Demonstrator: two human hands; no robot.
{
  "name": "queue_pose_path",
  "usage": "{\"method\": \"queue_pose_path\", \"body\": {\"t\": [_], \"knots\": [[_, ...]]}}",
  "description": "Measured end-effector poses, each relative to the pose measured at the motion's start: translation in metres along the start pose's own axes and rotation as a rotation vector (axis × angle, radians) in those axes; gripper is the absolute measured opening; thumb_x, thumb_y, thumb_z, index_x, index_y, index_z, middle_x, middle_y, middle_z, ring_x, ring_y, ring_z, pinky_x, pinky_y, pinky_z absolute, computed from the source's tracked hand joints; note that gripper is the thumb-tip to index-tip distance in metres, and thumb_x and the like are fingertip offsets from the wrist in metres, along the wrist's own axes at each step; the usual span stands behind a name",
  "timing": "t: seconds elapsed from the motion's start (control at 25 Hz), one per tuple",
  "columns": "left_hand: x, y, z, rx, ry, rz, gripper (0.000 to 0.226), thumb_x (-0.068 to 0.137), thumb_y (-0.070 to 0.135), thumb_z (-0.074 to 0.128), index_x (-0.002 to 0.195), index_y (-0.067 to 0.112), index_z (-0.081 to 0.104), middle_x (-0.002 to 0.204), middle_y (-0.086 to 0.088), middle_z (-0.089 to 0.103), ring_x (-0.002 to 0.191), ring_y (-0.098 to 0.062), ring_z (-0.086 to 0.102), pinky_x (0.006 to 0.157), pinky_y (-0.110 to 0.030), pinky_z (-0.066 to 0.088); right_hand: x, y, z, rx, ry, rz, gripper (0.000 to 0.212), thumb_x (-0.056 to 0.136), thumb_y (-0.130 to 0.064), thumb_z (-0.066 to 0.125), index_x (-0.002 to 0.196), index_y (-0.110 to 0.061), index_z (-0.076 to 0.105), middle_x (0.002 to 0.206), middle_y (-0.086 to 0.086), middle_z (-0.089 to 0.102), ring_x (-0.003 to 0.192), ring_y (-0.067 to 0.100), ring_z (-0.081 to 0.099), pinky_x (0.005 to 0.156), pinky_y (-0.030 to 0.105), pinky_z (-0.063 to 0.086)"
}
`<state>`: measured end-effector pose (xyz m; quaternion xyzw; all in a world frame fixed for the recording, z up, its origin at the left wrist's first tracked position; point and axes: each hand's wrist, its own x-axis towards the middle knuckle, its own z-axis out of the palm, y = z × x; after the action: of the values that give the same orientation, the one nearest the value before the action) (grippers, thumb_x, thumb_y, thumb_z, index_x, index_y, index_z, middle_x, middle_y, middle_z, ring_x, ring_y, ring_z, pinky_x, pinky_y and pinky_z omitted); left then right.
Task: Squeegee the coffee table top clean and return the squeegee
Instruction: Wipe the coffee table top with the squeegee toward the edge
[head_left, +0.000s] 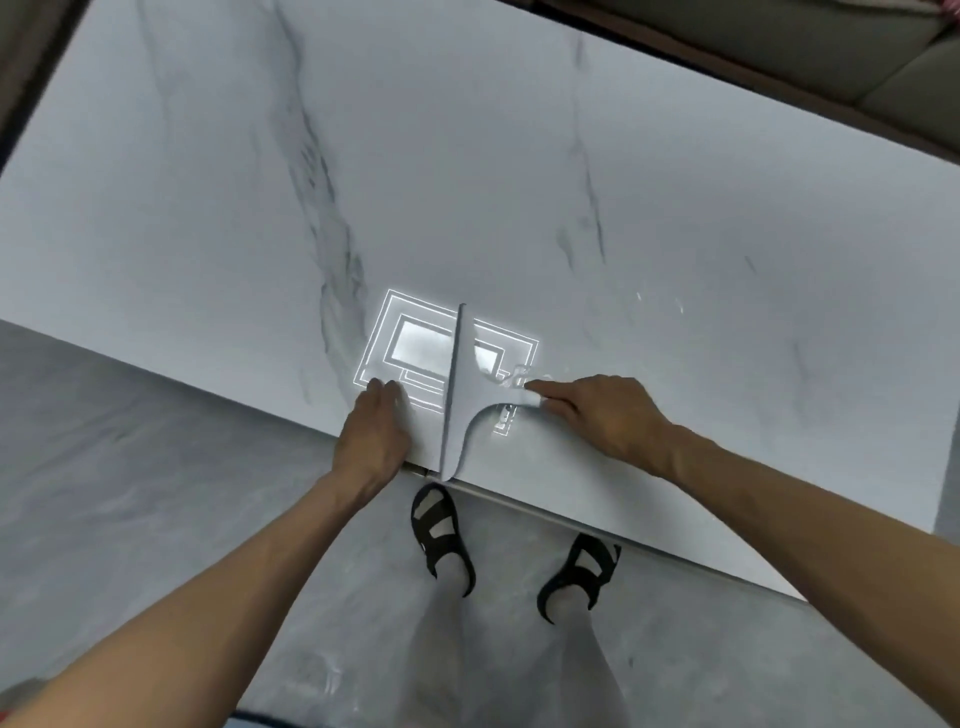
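Right hand (597, 415) is curled around the handle end of the squeegee (460, 400), index finger stretched out along the handle, so it's a proper closed grip on it. Left hand (376, 436) is resting flat-ish on the near edge of the coffee table (208, 208), fingers loosely together and slightly bent, just beside the blade. Can't tell if it's actually touching the blade or only the tabletop, but it isn't holding anything.

The squeegee is pale grey, nearly the same shade as the table. Its blade runs long-ways from the near table edge straight away from the person, and the handle sticks out sideways to the right into the gripping hand. The near tip of the blade sits right at the table's edge.

There's a little puddle of water (519, 376) just beside the handle, on the right side of the blade, and a few droplets farther right. A bright ceiling-light reflection (415, 348) shows on the marble-look top under the blade. Below the table edge: grey floor and two feet in dark sandals (441, 530). A sofa (883, 57) sits past the far corner.
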<state>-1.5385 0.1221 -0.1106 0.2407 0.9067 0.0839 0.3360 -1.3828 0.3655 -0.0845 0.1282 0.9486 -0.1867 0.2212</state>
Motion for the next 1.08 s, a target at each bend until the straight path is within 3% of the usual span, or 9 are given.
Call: {"method": "queue_pose_path", "body": {"t": [0.16, 0.28, 0.36, 0.48, 0.56, 0.64, 0.8, 0.96, 1.08], "knots": [[0.003, 0.045, 0.022, 0.075, -0.108, 0.039, 0.054, 0.079, -0.004, 0.042, 0.133, 0.003, 0.037, 0.133, -0.019, 0.042, 0.118, -0.037, 0.044, 0.092, -0.044, 0.046, -0.065, 0.089, -0.022, -0.029, -0.040, 0.232, 0.040, 0.099, -0.054, 0.023, 0.136, -0.058, 0.037, 0.127, -0.016, 0.063, 0.111, 0.021, 0.061, 0.082, 0.034, 0.049], [0.009, 0.065, 0.034, 0.075, -0.142, -0.056, 0.055, 0.084, 0.000, 0.038, 0.138, 0.002, 0.030, 0.141, -0.027, 0.035, 0.129, -0.046, 0.034, 0.104, -0.050, 0.039, -0.101, 0.127, -0.033, -0.042, 0.002, 0.334, 0.038, 0.098, -0.055, 0.024, 0.133, -0.058, 0.041, 0.118, -0.019, 0.067, 0.103, 0.018, 0.063, 0.070, 0.031, 0.045], [0.014, 0.069, 0.036, 0.043, -0.109, -0.099, 0.048, 0.087, 0.003, 0.039, 0.136, 0.004, 0.036, 0.137, -0.026, 0.041, 0.125, -0.044, 0.041, 0.102, -0.049, 0.041, -0.113, 0.134, -0.039, -0.027, 0.064, 0.372, 0.039, 0.096, -0.058, 0.024, 0.130, -0.058, 0.044, 0.114, -0.021, 0.068, 0.099, 0.017, 0.064, 0.064, 0.029, 0.041], [0.016, 0.063, 0.032, -0.088, -0.043, -0.165, 0.042, 0.089, 0.012, 0.041, 0.131, 0.016, 0.043, 0.129, -0.017, 0.054, 0.111, -0.038, 0.054, 0.086, -0.039, 0.044, -0.105, 0.113, -0.039, 0.024, 0.080, 0.297, 0.045, 0.092, -0.064, 0.019, 0.131, -0.060, 0.041, 0.118, -0.021, 0.067, 0.102, 0.017, 0.064, 0.068, 0.030, 0.044], [0.013, 0.055, 0.029, -0.133, -0.005, -0.179, 0.041, 0.085, 0.014, 0.040, 0.125, 0.020, 0.046, 0.102, -0.008, 0.064, 0.084, -0.030, 0.056, 0.066, -0.029, 0.040, -0.085, 0.080, -0.026, 0.052, 0.039, 0.158, 0.043, 0.094, -0.063, 0.021, 0.133, -0.059, 0.040, 0.125, -0.017, 0.064, 0.111, 0.019, 0.062, 0.078, 0.032, 0.046], [0.007, 0.048, 0.026, -0.160, 0.030, -0.201, 0.041, 0.081, 0.012, 0.040, 0.120, 0.022, 0.048, 0.086, -0.001, 0.061, 0.071, -0.024, 0.053, 0.055, -0.025, 0.034, -0.060, 0.040, -0.003, 0.062, -0.008, 0.008, 0.039, 0.097, -0.058, 0.027, 0.134, -0.057, 0.041, 0.119, -0.011, 0.068, 0.108, 0.020, 0.063, 0.077, 0.031, 0.044], [-0.004, 0.051, 0.032, -0.153, 0.039, -0.189, 0.048, 0.081, 0.010, 0.041, 0.127, 0.020, 0.046, 0.108, -0.008, 0.067, 0.099, -0.036, 0.063, 0.072, -0.030, 0.040, -0.042, -0.001, 0.032, -0.001, -0.077, -0.170, 0.038, 0.101, -0.048, 0.030, 0.136, -0.049, 0.045, 0.095, -0.001, 0.068, 0.087, 0.022, 0.065, 0.063, 0.027, 0.036], [-0.016, 0.073, 0.045, -0.118, -0.022, -0.100, 0.062, 0.082, 0.001, 0.046, 0.141, 0.014, 0.036, 0.133, -0.009, 0.054, 0.118, -0.033, 0.056, 0.091, -0.037, 0.045, -0.080, 0.062, 0.023, -0.024, -0.087, -0.063, 0.039, 0.101, -0.050, 0.027, 0.137, -0.053, 0.040, 0.098, -0.004, 0.066, 0.092, 0.019, 0.064, 0.067, 0.028, 0.038], [-0.019, 0.094, 0.057, -0.001, -0.094, 0.000, 0.059, 0.080, -0.001, 0.048, 0.136, 0.012, 0.039, 0.131, -0.011, 0.045, 0.117, -0.031, 0.049, 0.088, -0.041, 0.048, -0.122, 0.121, -0.001, -0.056, -0.117, 0.082, 0.039, 0.100, -0.052, 0.023, 0.136, -0.057, 0.038, 0.101, -0.009, 0.066, 0.096, 0.015, 0.063, 0.070, 0.029, 0.043]]}}
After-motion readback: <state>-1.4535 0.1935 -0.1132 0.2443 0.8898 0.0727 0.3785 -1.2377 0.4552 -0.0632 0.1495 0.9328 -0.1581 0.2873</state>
